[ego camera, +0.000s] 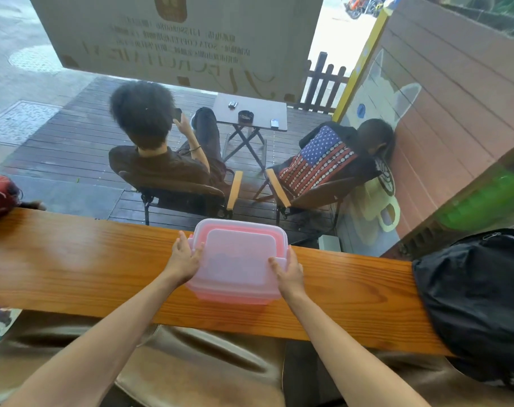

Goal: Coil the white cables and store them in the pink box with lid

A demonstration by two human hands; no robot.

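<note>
On the worktop (pixel 73 259), just left of the black bag (pixel 479 289), I grip the lidded pink box (pixel 235 257): left hand (pixel 184 258) and right hand (pixel 289 273) clasp its sides; light, smooth plastic, likely slippery

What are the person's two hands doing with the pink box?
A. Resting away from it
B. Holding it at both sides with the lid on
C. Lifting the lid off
B: the left hand and right hand clasp opposite sides of the pink box, whose lid sits on top.
</note>
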